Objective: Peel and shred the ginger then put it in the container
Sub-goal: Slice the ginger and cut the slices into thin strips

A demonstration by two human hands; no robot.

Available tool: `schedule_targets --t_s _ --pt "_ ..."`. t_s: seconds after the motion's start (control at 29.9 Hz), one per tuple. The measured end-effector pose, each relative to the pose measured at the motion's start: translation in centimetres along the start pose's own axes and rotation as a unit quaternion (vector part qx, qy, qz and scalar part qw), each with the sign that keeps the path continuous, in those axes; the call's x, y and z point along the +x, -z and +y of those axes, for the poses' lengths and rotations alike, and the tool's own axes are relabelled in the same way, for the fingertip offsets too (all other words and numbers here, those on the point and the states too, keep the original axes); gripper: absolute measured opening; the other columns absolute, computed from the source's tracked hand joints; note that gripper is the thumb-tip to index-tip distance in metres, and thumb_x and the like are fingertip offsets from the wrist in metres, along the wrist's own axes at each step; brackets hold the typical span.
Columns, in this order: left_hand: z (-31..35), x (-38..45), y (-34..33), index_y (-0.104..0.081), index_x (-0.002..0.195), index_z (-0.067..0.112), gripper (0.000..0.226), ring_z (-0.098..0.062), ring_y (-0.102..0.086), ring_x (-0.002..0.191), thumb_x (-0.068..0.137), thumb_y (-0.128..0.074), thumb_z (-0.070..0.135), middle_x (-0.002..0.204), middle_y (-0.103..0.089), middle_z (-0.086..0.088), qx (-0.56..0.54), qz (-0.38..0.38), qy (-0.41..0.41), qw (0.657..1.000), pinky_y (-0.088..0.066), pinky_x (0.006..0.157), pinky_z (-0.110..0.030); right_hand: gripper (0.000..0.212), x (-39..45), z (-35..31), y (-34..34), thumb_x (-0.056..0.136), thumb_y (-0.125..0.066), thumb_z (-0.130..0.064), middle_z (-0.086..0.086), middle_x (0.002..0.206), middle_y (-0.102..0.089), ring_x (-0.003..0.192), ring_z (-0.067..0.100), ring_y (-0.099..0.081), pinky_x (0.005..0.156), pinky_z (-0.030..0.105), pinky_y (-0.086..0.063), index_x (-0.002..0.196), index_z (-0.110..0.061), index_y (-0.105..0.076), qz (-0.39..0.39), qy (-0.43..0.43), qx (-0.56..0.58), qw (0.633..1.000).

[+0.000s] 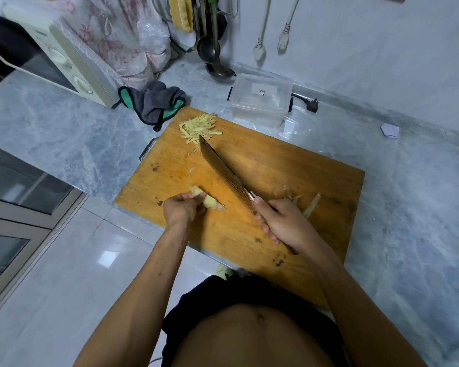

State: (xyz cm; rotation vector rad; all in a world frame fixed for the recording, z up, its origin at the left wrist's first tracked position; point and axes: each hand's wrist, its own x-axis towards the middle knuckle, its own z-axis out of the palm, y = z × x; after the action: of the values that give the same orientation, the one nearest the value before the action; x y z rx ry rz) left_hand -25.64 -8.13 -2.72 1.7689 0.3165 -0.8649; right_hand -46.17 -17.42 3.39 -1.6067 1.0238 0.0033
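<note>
While left hand [182, 207] pinches remaining ginger piece [210, 201] at board's 8 o'clock, right hand [281, 223] wraps knife [223, 168] handle, blade tip reaching shred pile [200, 128] at 11 o'clock. Step judged: shredding partway. Container [260, 100] open at 12 o'clock, beyond cutting board [289, 165]. Next: slice remaining piece, fingers clear of edge.
</note>
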Motion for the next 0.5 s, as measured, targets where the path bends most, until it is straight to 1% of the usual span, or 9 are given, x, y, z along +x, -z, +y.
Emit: schedule_targets --t_s 0.03,0.1,0.17,0.2,0.27,0.33,0.4,0.47,0.5 --pt "-0.5 0.2 0.4 -0.064 0.093 0.004 0.024 -0.023 -0.069 0.078 0.077 -0.082 0.008 0.095 -0.072 -0.015 0.012 0.016 -0.018 1.000 -0.061 0.062 -0.027 0.054 0.2 -0.4 0.0 0.101 -0.044 -0.054 0.001 0.062 -0.059 0.050 0.013 -0.052 0.048 0.029 -0.045 0.084 -0.007 -0.064 -0.010 0.006 -0.021 1.000" --pt "-1.1 0.7 1.3 -0.068 0.089 0.008 0.021 -0.020 -0.070 0.078 0.079 -0.082 0.020 0.092 -0.074 -0.010 0.106 0.052 -0.086 0.989 -0.059 0.078 -0.031 0.057 0.8 -1.3 -0.1 0.100 -0.043 -0.055 0.003 0.064 -0.059 0.053 0.016 -0.052 0.049 0.030 -0.044 0.086 -0.004 -0.063 -0.029 0.011 -0.055 0.998" --pt "-1.2 0.6 1.9 -0.071 0.102 0.009 0.029 -0.019 -0.068 0.089 0.084 -0.077 0.030 0.098 -0.074 -0.006 0.202 0.069 -0.158 0.964 -0.051 0.088 -0.027 0.059 1.3 -1.9 -0.4 0.101 -0.044 -0.054 0.006 0.065 -0.058 0.054 0.018 -0.052 0.050 0.030 -0.043 0.087 0.000 -0.062 -0.041 0.013 -0.069 0.997" --pt "-1.2 0.4 2.2 -0.070 0.110 0.007 0.035 -0.018 -0.064 0.094 0.087 -0.074 0.032 0.104 -0.072 -0.005 0.236 0.076 -0.189 0.950 -0.046 0.088 -0.024 0.061 1.5 -2.2 -0.6 0.101 -0.044 -0.054 0.006 0.065 -0.058 0.053 0.018 -0.052 0.050 0.030 -0.043 0.087 0.003 -0.062 -0.045 0.015 -0.081 0.996" --pt "-1.0 0.1 2.7 -0.067 0.118 0.007 0.040 -0.019 -0.062 0.097 0.088 -0.072 0.033 0.110 -0.070 -0.006 0.279 0.076 -0.236 0.928 -0.045 0.085 -0.023 0.065 1.8 -2.5 -0.9 0.101 -0.043 -0.054 0.005 0.064 -0.059 0.052 0.016 -0.053 0.050 0.028 -0.044 0.089 0.007 -0.062 -0.052 0.024 -0.110 0.992" --pt "-1.3 -0.1 2.9 -0.066 0.118 0.011 0.042 -0.022 -0.063 0.097 0.084 -0.076 0.033 0.110 -0.068 -0.007 0.319 0.047 -0.282 0.904 -0.048 0.084 -0.025 0.065 2.0 -2.4 -1.1 0.102 -0.042 -0.054 0.005 0.065 -0.061 0.052 0.014 -0.054 0.051 0.027 -0.044 0.091 0.007 -0.063 -0.058 0.027 -0.124 0.990" --pt "-2.1 -0.2 3.0 -0.067 0.118 0.013 0.046 -0.025 -0.061 0.098 0.079 -0.080 0.033 0.116 -0.062 -0.008 0.373 0.019 -0.321 0.870 -0.046 0.084 -0.025 0.065 2.2 -2.4 -1.2 0.102 -0.042 -0.053 0.006 0.066 -0.061 0.053 0.016 -0.054 0.052 0.028 -0.044 0.092 0.007 -0.063 -0.063 0.025 -0.120 0.990" --pt "-2.8 -0.5 2.9 -0.068 0.116 0.011 0.043 -0.028 -0.058 0.104 0.080 -0.080 0.032 0.124 -0.058 -0.010 0.408 0.013 -0.345 0.845 -0.043 0.086 -0.026 0.066 2.3 -2.2 -1.3 0.102 -0.042 -0.053 0.007 0.066 -0.061 0.053 0.016 -0.054 0.052 0.029 -0.044 0.091 0.008 -0.063 -0.066 0.035 -0.130 0.989" --pt "-2.9 -0.6 2.9 -0.068 0.115 0.010 0.042 -0.029 -0.057 0.108 0.081 -0.079 0.032 0.127 -0.058 -0.012 0.413 0.014 -0.351 0.840 -0.044 0.088 -0.028 0.066 2.4 -2.0 -1.3 0.102 -0.042 -0.053 0.008 0.065 -0.061 0.052 0.017 -0.054 0.050 0.028 -0.044 0.091 0.010 -0.062 -0.070 0.042 -0.135 0.987"
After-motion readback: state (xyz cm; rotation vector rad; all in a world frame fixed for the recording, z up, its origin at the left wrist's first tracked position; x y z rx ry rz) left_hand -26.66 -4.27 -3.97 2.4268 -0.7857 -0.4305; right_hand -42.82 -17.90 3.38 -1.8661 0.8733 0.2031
